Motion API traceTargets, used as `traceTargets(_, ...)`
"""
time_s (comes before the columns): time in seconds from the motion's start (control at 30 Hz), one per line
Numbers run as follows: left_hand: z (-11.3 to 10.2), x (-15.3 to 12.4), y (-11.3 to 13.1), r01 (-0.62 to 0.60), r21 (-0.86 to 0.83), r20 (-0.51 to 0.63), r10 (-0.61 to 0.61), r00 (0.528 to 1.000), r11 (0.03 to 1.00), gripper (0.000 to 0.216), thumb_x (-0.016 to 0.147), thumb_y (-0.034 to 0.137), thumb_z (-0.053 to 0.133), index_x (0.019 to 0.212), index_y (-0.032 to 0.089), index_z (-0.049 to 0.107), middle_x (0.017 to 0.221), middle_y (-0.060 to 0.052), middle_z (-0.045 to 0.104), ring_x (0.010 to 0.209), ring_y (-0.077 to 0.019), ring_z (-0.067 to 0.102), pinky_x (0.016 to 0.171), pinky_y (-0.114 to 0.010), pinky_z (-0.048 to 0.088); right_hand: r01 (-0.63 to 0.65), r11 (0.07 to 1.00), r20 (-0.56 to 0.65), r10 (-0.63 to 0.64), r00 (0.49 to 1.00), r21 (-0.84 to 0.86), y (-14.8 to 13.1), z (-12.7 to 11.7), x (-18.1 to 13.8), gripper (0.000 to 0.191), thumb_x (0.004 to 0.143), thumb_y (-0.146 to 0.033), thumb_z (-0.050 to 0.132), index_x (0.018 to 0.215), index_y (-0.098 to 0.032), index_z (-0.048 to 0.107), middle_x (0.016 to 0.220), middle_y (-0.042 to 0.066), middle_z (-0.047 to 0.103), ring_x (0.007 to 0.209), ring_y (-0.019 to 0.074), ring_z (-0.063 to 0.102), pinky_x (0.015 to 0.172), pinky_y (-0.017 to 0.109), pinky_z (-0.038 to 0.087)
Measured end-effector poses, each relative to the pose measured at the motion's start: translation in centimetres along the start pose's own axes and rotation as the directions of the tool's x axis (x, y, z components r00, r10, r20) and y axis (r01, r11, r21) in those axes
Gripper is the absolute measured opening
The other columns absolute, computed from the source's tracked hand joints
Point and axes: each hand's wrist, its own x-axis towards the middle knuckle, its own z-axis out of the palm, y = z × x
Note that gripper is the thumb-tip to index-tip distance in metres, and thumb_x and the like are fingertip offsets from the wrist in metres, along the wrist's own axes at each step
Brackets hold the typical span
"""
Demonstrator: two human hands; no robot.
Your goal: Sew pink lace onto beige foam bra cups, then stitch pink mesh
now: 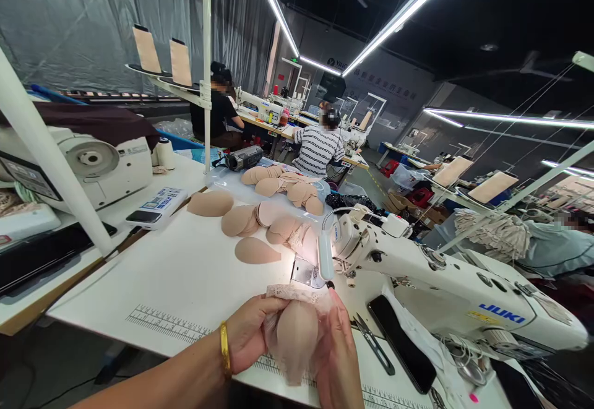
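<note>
Between my two hands I hold a beige bra cup [297, 328] with thin lace fabric around it, over the front edge of the white sewing table. My left hand [253, 328], with a gold bracelet at the wrist, grips the lace on the left side, thumb on top. On the right side, my right hand [341, 347] has its fingers closed on the same piece. Just beyond is the lit needle plate [307, 271] of the sewing machine [417, 266]. Several loose beige cup pieces [257, 251] lie on the table behind it.
Thread snips [375, 344] and a black phone [401, 341] lie right of my right hand. A printed ruler [167, 322] runs along the front edge. A power bank [158, 208] sits at left; a camcorder [244, 157] stands farther back. Two people work at machines ahead.
</note>
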Motion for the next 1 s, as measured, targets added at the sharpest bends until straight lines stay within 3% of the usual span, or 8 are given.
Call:
traceTargets(0.1,0.3,0.1,0.1,0.09,-0.114,0.014,-0.089,0.996,0.989,0.019,0.086,0.03,0.073,0.097,0.016,0.075,0.104,-0.011,0.079,0.102,-0.0297,0.073,0.086,-0.036,0.058,0.023,0.998,0.052,-0.021,0.998,-0.056,0.0,0.6,-0.6,0.096,0.081,-0.055,0.086,0.159,-0.036,0.033,0.135,0.009,0.071,0.113,0.0311,0.072,0.078,0.038,0.062)
traceTargets(0.23,0.4,0.3,-0.1,0.111,-0.16,0.003,-0.112,0.994,0.981,0.034,0.093,0.05,0.067,0.101,0.018,0.073,0.103,-0.01,0.078,0.098,-0.0289,0.073,0.086,-0.037,0.058,0.081,0.993,0.024,-0.079,0.997,-0.091,0.4,0.7,-0.6,0.092,0.079,-0.055,0.087,0.155,-0.028,0.041,0.118,0.009,0.076,0.097,0.0285,0.075,0.076,0.038,0.061)
traceTargets(0.33,0.3,0.3,-0.3,0.101,-0.146,0.037,-0.097,0.995,0.984,0.042,0.091,0.056,0.067,0.101,0.016,0.074,0.103,-0.011,0.078,0.093,-0.0276,0.072,0.082,-0.035,0.058,0.099,0.99,-0.003,-0.1,0.995,-0.103,0.5,0.7,-0.5,0.086,0.083,-0.057,0.083,0.153,-0.027,0.044,0.107,0.007,0.077,0.092,0.0268,0.074,0.077,0.038,0.06)
traceTargets(0.57,0.7,-0.4,-0.2,-0.114,0.087,0.025,0.112,0.993,0.99,0.06,0.065,0.037,0.098,0.114,0.01,0.074,0.119,-0.019,0.076,0.11,-0.0322,0.07,0.094,-0.036,0.055,0.072,0.997,0.03,-0.072,0.997,-0.021,0.2,0.7,-0.7,0.082,0.086,-0.055,0.081,0.152,-0.029,0.041,0.11,0.007,0.077,0.099,0.0263,0.073,0.081,0.037,0.059)
traceTargets(0.8,0.8,0.0,0.2,-0.08,0.016,-0.007,0.081,0.997,0.997,0.06,0.059,0.032,0.101,0.108,0.009,0.074,0.115,-0.021,0.076,0.106,-0.034,0.072,0.092,-0.04,0.057,0.071,0.995,0.09,-0.065,0.994,-0.072,1.1,0.0,0.0,0.104,0.073,-0.051,0.093,0.155,-0.027,0.035,0.099,0.006,0.078,0.089,0.0264,0.074,0.082,0.04,0.059)
traceTargets(1.0,1.0,0.5,0.3,-0.084,-0.042,-0.073,0.081,0.994,0.996,0.04,0.068,0.034,0.095,0.095,0.013,0.075,0.102,-0.012,0.078,0.095,-0.0275,0.071,0.084,-0.035,0.058,0.09,0.991,0.106,-0.079,0.991,-0.102,1.1,-0.6,0.4,0.101,0.073,-0.055,0.092,0.154,-0.025,0.04,0.093,0.004,0.077,0.084,0.0259,0.074,0.08,0.04,0.059)
